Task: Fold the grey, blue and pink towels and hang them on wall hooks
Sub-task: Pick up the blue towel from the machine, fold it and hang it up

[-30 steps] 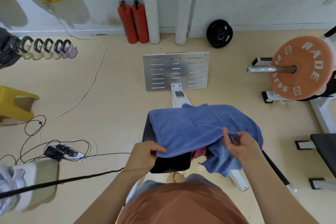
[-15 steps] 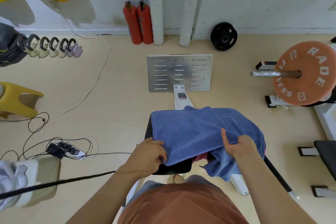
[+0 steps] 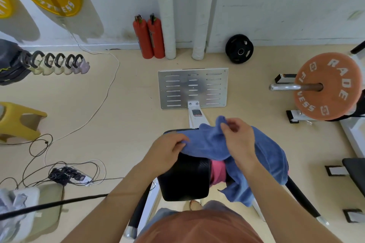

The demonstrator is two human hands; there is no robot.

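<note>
Right hand [image 3: 236, 136] forward, towel [image 3: 266, 151] in pinch

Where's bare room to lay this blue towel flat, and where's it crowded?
The near half of the black pad is bare, bordered by the left hand and the pink towel. Bare floor lies left of it, below the metal plate. Crowded: the pad's right side, where the blue towel hangs, and around the power strip.

Towel [image 3: 264, 150] over bench pad [image 3: 183, 179]; second towel [image 3: 217, 171] under it; extinguishers [image 3: 150, 37] against wall [image 3: 276, 6] behind; stool [image 3: 17, 122] left
</note>
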